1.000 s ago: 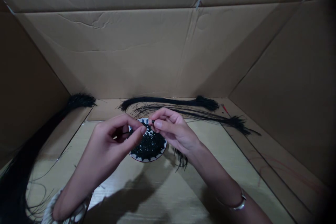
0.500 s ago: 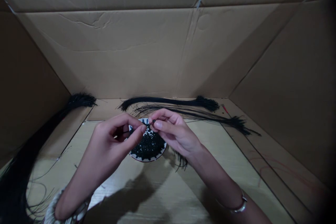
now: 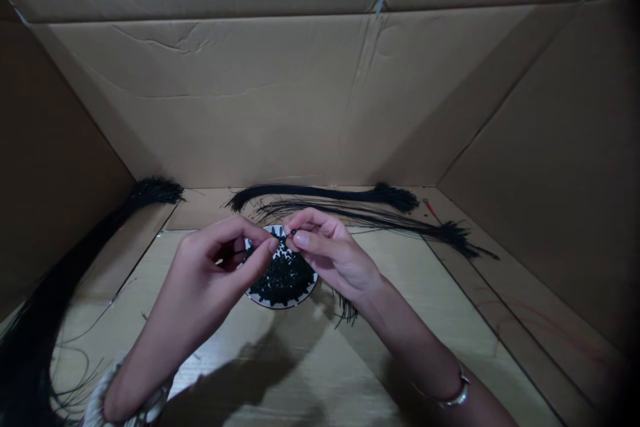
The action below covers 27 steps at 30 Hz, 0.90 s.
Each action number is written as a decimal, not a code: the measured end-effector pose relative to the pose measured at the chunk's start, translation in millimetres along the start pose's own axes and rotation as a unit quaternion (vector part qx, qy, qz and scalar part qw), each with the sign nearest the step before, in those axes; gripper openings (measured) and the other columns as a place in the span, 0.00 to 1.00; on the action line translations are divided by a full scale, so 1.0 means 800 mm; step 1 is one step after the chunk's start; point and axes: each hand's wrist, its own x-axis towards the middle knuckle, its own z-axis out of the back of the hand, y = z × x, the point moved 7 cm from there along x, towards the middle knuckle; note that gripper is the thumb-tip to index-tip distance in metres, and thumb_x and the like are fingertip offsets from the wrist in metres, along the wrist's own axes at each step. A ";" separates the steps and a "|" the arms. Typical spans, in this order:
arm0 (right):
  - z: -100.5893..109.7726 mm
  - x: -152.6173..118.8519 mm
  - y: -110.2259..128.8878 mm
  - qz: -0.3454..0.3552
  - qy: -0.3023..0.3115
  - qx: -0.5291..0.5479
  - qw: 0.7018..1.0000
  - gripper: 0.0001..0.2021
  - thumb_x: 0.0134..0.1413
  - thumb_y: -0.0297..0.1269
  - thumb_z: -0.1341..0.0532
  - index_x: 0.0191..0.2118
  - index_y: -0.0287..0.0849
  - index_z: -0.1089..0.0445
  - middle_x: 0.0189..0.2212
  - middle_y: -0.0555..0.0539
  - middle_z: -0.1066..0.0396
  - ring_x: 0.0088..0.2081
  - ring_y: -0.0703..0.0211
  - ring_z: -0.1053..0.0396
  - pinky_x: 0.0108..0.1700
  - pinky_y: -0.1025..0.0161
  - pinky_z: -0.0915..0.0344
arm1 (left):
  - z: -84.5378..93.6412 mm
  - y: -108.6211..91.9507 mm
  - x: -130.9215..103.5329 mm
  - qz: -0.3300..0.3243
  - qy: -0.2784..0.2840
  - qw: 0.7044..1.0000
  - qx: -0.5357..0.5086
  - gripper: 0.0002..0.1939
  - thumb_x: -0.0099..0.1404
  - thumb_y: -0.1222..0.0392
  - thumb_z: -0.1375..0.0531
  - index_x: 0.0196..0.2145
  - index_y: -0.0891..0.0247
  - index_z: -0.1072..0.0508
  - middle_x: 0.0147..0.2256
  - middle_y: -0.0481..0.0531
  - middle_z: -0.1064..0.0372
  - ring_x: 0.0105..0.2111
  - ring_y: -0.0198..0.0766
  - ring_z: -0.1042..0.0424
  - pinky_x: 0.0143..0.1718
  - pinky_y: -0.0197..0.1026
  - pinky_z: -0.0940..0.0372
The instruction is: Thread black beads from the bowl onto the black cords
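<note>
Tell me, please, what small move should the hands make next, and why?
Perhaps ease the right hand slightly toward the left hand, because the right pinches a small dark piece, the left seemingly a thin dark strand, and their fingertips face each other, close but apart, above the plate.

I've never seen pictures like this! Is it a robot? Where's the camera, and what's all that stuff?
No robot: these are a person's own bare hands. The camera sits on their head, looking forward and down. On the table is a dish of small dark bits. Bundles of black strands lie to the left and at the back, with cardboard walls around. The left hand and right hand pinch something thin and dark above the dish, too small to make out clearly.
</note>
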 end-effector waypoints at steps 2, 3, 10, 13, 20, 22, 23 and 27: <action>-0.001 0.000 0.000 -0.001 0.001 0.002 1.000 0.10 0.41 0.35 0.23 0.31 0.45 0.22 0.31 0.53 0.25 0.33 0.66 0.29 0.39 0.66 0.33 | 0.001 -0.001 -0.001 0.000 -0.001 1.000 -0.001 0.09 0.66 0.53 0.36 0.32 0.61 0.22 0.24 0.46 0.36 0.24 0.33 0.43 0.23 0.37 0.49; -0.001 0.001 0.000 -0.001 0.001 0.002 1.000 0.10 0.41 0.35 0.23 0.31 0.45 0.22 0.31 0.53 0.25 0.33 0.66 0.29 0.39 0.66 0.33 | 0.001 -0.001 -0.001 0.001 0.000 1.000 -0.001 0.09 0.66 0.53 0.36 0.33 0.61 0.22 0.24 0.47 0.36 0.24 0.33 0.43 0.23 0.37 0.49; 0.001 0.002 -0.004 -0.007 0.000 -0.003 1.000 0.10 0.42 0.35 0.24 0.31 0.45 0.23 0.31 0.53 0.25 0.32 0.65 0.29 0.40 0.65 0.33 | 0.000 -0.001 0.000 -0.005 0.005 1.000 0.001 0.10 0.66 0.53 0.36 0.32 0.61 0.22 0.26 0.48 0.33 0.25 0.33 0.41 0.24 0.36 0.47; -0.001 0.002 -0.005 -0.011 0.007 0.003 1.000 0.09 0.43 0.35 0.24 0.31 0.45 0.23 0.31 0.53 0.24 0.32 0.66 0.29 0.40 0.65 0.33 | 0.000 -0.001 0.000 -0.005 0.008 1.000 0.000 0.09 0.66 0.53 0.36 0.33 0.61 0.22 0.25 0.47 0.34 0.24 0.32 0.41 0.24 0.36 0.47; -0.002 0.002 -0.006 -0.020 0.010 0.003 1.000 0.08 0.43 0.35 0.25 0.31 0.46 0.22 0.30 0.53 0.24 0.32 0.66 0.28 0.40 0.66 0.31 | -0.001 -0.001 0.000 -0.002 0.007 1.000 -0.003 0.10 0.66 0.53 0.36 0.32 0.62 0.22 0.24 0.47 0.36 0.24 0.32 0.42 0.23 0.36 0.48; -0.002 0.002 -0.006 -0.019 0.007 -0.004 1.000 0.08 0.43 0.35 0.25 0.31 0.46 0.22 0.30 0.53 0.24 0.32 0.65 0.28 0.40 0.65 0.31 | -0.001 -0.001 0.000 -0.004 0.009 1.000 -0.006 0.10 0.66 0.53 0.36 0.32 0.62 0.22 0.23 0.46 0.37 0.24 0.32 0.43 0.23 0.35 0.48; -0.002 0.002 -0.006 -0.018 0.006 -0.006 1.000 0.09 0.42 0.35 0.25 0.31 0.46 0.23 0.30 0.53 0.24 0.32 0.64 0.28 0.40 0.65 0.31 | -0.001 -0.002 0.001 -0.005 0.009 1.000 -0.008 0.11 0.66 0.53 0.36 0.32 0.62 0.22 0.23 0.46 0.37 0.23 0.32 0.43 0.22 0.35 0.48; -0.003 0.001 -0.006 -0.018 0.012 -0.013 1.000 0.09 0.42 0.35 0.25 0.31 0.46 0.23 0.31 0.52 0.24 0.32 0.63 0.28 0.40 0.64 0.31 | -0.002 -0.002 0.002 -0.002 0.016 1.000 -0.009 0.11 0.66 0.53 0.36 0.31 0.62 0.23 0.24 0.47 0.34 0.24 0.32 0.41 0.23 0.35 0.47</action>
